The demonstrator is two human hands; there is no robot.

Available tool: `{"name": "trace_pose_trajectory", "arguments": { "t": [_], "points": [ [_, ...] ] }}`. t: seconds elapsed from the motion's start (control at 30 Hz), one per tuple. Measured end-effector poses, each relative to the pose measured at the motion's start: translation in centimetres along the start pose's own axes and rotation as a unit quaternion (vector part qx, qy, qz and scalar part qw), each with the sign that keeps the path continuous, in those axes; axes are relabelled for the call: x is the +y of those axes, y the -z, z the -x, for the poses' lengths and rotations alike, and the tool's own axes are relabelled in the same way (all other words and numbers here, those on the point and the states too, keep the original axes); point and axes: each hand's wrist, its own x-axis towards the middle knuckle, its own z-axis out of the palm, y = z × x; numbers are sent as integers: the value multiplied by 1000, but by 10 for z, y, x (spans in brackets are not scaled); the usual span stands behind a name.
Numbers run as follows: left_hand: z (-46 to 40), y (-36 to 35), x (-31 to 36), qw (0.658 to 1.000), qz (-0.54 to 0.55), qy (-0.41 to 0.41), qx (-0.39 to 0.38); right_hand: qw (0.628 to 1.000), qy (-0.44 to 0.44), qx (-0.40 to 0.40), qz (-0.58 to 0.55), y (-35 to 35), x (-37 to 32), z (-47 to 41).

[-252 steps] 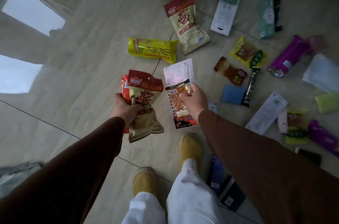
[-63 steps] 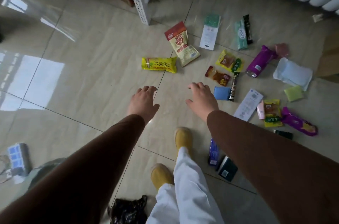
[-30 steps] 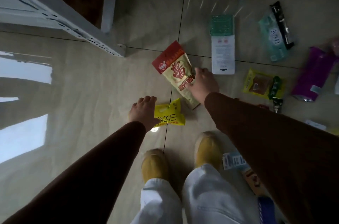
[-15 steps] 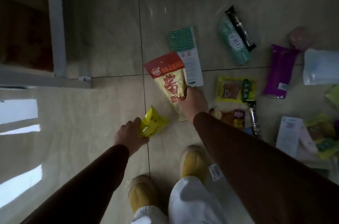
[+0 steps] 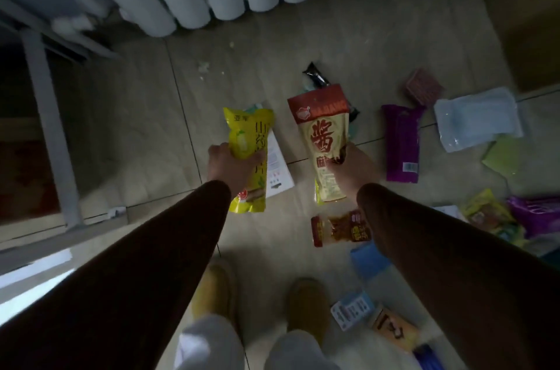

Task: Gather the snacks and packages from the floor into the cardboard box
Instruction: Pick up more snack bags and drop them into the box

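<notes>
Long dark brown sleeves (image 5: 169, 251) cover both arms to wrists. Left hand (image 5: 230, 168) and right hand (image 5: 356, 171) bare. Loose white trousers (image 5: 212, 345), fabric creased. Mustard-yellow soft rounded slippers (image 5: 309, 306), plain, no laces.

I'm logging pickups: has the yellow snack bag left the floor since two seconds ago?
Yes. The yellow snack bag lay flat by the tile seam then; now the left hand holds it upright, lifted above the tiles.
</notes>
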Motion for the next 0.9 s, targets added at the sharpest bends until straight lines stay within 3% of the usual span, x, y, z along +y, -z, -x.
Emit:
{"name": "trace_pose_trajectory", "arguments": {
  "t": [0.1, 0.2, 0.37, 0.53, 0.67, 0.73, 0.8, 0.9],
  "points": [
    [-37, -11, 8, 998, -53, 11, 24, 1000, 15, -2, 4, -8, -12, -36],
    [-71, -21, 12, 997, -71, 14, 19, 996, 31, 15, 77, -17, -25, -74],
    [-111, -51, 5, 999, -12, 37, -20, 997, 13, 9, 73, -28, -32, -113],
    [-121, -73, -1, 998, -1, 56, -11, 997, -14, -10, 76, -44, -18, -112],
    [-117, -80, 3, 992, 111, 47, -31, 998, 6, 11, 61, -53, -11, -98],
    [-112, -79, 2, 990, 127, 45, -47, 1000, -10, 13, 19, -59, -7, -92],
    [-108, -76, 2, 990, 122, 38, -61, 994, -40, 11, -102, -66, -1, -87],
    [-93, -64, 4, 992, 98, 14, -74, 957, -76, -1, -280, -68, 7, -75]
  ]
}}
